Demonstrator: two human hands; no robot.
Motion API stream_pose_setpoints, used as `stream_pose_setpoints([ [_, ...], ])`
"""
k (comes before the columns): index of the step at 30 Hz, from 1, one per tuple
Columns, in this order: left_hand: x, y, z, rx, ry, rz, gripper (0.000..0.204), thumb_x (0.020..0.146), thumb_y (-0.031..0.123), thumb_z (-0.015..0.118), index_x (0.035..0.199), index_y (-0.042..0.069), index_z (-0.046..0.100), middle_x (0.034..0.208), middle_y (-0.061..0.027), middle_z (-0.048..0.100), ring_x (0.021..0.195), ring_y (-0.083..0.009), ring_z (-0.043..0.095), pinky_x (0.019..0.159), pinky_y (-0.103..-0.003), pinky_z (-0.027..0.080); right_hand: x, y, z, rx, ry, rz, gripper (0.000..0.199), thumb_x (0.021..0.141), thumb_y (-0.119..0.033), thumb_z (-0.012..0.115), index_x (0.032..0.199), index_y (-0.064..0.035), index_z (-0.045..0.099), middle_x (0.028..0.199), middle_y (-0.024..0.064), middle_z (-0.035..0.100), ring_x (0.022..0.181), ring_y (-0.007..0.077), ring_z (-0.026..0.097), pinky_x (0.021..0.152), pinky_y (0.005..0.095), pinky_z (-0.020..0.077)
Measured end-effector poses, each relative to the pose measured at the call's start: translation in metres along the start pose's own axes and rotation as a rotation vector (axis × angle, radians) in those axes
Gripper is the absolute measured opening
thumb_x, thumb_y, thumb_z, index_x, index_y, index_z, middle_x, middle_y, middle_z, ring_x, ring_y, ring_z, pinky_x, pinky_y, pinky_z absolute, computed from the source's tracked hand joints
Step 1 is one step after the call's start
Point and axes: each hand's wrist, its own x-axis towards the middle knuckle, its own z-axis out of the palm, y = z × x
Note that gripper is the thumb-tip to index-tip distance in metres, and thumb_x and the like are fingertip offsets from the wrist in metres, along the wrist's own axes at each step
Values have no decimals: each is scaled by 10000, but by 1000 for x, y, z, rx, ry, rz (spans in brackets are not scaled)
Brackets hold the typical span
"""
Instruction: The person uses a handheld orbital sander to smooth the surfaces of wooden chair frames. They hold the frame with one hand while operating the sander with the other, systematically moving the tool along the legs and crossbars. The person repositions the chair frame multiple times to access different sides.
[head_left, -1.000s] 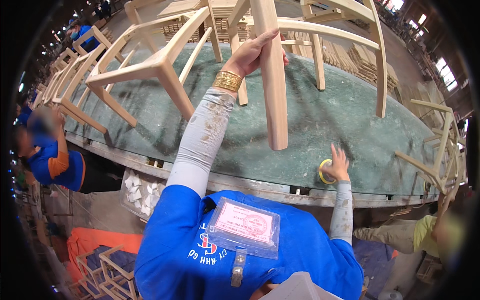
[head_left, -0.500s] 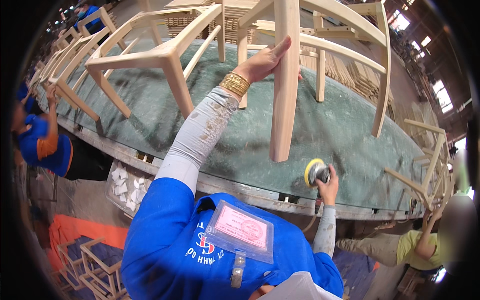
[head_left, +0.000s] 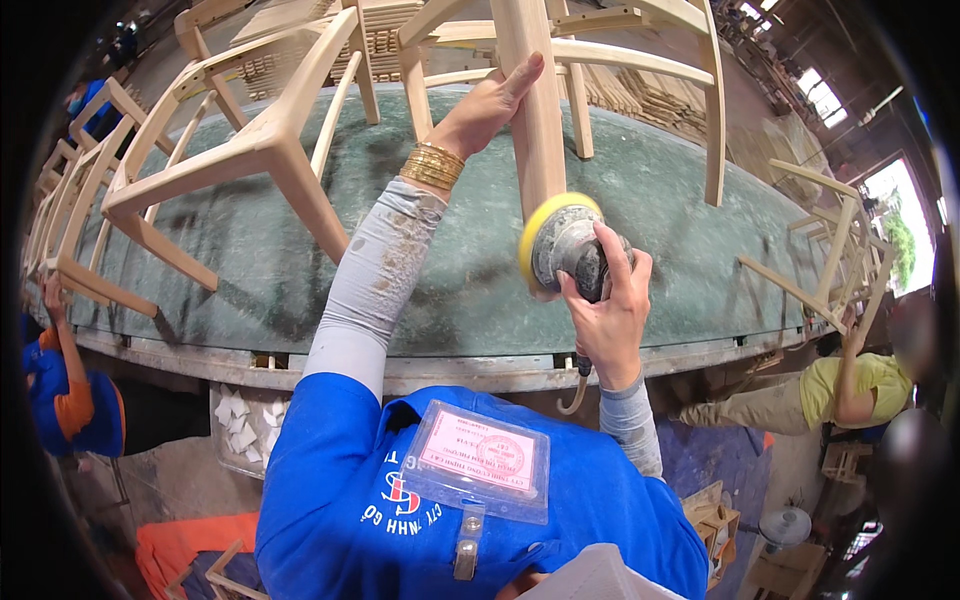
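Note:
A pale wooden chair frame stands on the green tabletop in front of me, one thick leg pointing toward me. My left hand is wrapped round that leg from its left side, thumb lying along the wood. In my right hand is a round orbital sander with a yellow pad, its hose running down below my wrist. The pad is tilted up against the lower end of the leg and hides part of it. Whether the sander is running cannot be told.
More wooden chair frames crowd the left of the green table, others its right end. A bin of white scraps sits below the front edge. Co-workers stand at left and right. Wood pieces are stacked behind.
My right hand has raised the sander from beside the table's front edge up and left to the leg's lower end. My left hand keeps its hold. The whole view has shifted slightly.

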Motion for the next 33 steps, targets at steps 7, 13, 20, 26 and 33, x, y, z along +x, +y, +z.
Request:
stream_pose_setpoints([
  [7,-1,1,0,-31,-5,-51,709,868,652,428,1041,-23,562,876,-128,655,836,-164,649,798,-298,518,5,-9,3,-74,0,-20,659,644,-121,767,1254,-218,536,1072,187,506,921,349,568,728,403,507],
  [13,-4,0,3,-89,-14,-56,714,857,649,457,1060,-27,559,879,-121,652,846,-160,641,808,-293,508,6,-13,0,-109,-31,23,658,636,-113,770,1244,-225,543,1085,195,488,919,359,581,686,405,518],
  [20,-2,2,3,-91,-26,-67,702,858,638,472,1085,-22,542,903,-108,642,865,-159,633,817,-290,503,-1,-19,3,-185,-7,-156,642,590,-60,747,1183,-260,602,1052,171,497,882,336,590,686,388,523],
  [26,0,-1,-8,-36,52,-76,709,822,667,526,976,-17,630,716,38,483,666,-62,418,590,-217,366,-24,-8,-19,-136,-187,-93,633,591,-37,748,1182,-206,601,1079,164,497,905,326,582,742,382,503],
  [33,-1,15,0,-147,-21,-94,679,889,582,498,1218,-11,520,971,-19,559,858,-79,485,747,-229,417,-62,128,-22,-281,26,433,809,625,-107,746,1357,-191,412,1103,184,477,957,370,557,831,433,470],
])
